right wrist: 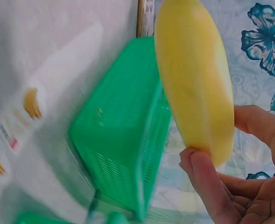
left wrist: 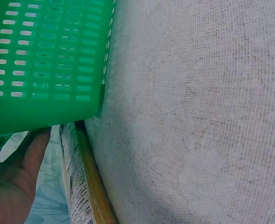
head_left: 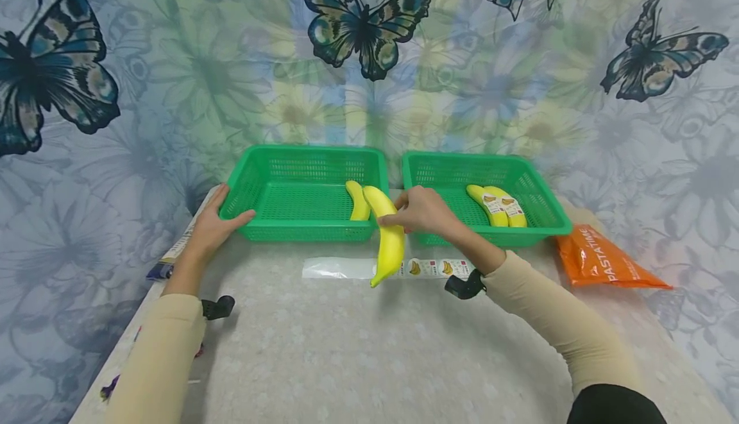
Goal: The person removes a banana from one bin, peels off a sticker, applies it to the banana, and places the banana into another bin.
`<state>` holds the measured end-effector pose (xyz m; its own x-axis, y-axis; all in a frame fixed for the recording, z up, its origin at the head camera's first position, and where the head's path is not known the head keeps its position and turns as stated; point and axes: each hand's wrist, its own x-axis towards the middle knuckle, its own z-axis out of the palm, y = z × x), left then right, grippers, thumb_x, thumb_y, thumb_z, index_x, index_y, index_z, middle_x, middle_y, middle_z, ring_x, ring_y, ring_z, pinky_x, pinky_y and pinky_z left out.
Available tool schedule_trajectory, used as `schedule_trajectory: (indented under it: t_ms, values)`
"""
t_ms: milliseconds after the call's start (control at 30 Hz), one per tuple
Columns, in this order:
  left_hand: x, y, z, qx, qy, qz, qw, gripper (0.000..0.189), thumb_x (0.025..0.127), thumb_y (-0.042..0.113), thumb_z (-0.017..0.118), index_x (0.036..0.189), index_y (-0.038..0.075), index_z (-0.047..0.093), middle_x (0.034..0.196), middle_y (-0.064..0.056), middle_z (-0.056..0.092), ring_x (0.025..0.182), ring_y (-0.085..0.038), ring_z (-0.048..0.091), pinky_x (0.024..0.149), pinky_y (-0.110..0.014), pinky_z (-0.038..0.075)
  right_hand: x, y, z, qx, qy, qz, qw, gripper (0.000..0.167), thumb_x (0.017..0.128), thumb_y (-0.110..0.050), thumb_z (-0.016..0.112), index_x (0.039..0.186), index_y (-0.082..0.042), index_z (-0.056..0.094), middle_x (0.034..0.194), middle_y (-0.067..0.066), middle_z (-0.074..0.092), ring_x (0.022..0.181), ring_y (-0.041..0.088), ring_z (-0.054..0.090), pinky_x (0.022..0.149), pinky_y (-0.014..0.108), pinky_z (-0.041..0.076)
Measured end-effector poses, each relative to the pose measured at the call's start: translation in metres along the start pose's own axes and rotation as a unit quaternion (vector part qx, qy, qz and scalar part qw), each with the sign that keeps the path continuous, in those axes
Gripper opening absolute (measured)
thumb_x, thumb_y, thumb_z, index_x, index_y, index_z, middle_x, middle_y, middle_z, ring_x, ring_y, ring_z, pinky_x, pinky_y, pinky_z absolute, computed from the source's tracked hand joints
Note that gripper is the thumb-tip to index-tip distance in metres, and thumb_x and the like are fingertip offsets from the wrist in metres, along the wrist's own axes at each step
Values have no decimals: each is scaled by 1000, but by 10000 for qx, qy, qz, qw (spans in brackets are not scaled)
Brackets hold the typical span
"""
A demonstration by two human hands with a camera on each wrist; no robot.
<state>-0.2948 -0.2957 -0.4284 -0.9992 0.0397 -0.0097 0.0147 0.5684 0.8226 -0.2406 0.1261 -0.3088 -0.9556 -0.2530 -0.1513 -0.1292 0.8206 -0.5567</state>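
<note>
My right hand (head_left: pixel 424 211) pinches a yellow banana (head_left: pixel 389 241) near its upper end, between thumb and fingers. The banana hangs tilted in front of the left green basket's (head_left: pixel 306 231) right corner, and the right wrist view shows its smooth skin close up. Inside that basket lies another banana (head_left: pixel 358 201), partly hidden. My left hand (head_left: pixel 210 222) rests on the basket's left near corner, thumb spread along the front and fingers along the side. In the left wrist view, part of this hand (left wrist: pixel 11 186) is behind the basket wall (left wrist: pixel 44 112).
A second green basket (head_left: pixel 491 237) holds bananas (head_left: pixel 499 206) with stickers. A strip of banana stickers (head_left: pixel 340 268) lies in front, partly covered by the held banana. An orange bag (head_left: pixel 606 260) lies at the right. Printed packaging (head_left: pixel 173 251) sits left of the baskets.
</note>
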Motion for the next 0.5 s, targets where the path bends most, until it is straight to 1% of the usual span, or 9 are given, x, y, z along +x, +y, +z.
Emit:
schedule_trajectory:
  t_ms: [133,300,400,500]
  values:
    - [1,0,1,1,-44,0,10000,105,86,60,63,157,25,-5,165,3,-13,151,-37,-12,112,-74,10,-19,17,19,243,69,171,9995,43,78,-47,77,99,-10,77,73,0,72,59,15,65,52,26,48]
    - [1,-1,0,-35,-57,19,10000,103,87,60,63,157,29,-6,164,7,-14,151,-36,-13,112,-74,9,-42,41,50,531,217,452,9973,50,76,-47,79,108,-8,75,71,-1,71,58,15,66,50,26,47]
    - [2,-1,0,-53,-64,76,9999,103,86,60,63,157,29,-6,164,8,-14,151,-35,-14,112,-74,8,-53,54,65,698,348,600,9951,51,74,-46,80,108,-8,75,70,-1,70,58,16,66,50,26,45]
    - [2,0,1,-83,-108,44,9999,104,86,61,63,156,30,-7,163,9,-15,151,-34,-15,112,-74,8,-63,65,76,798,438,650,9937,48,73,-44,82,102,-6,76,66,-1,68,56,16,63,49,25,42]
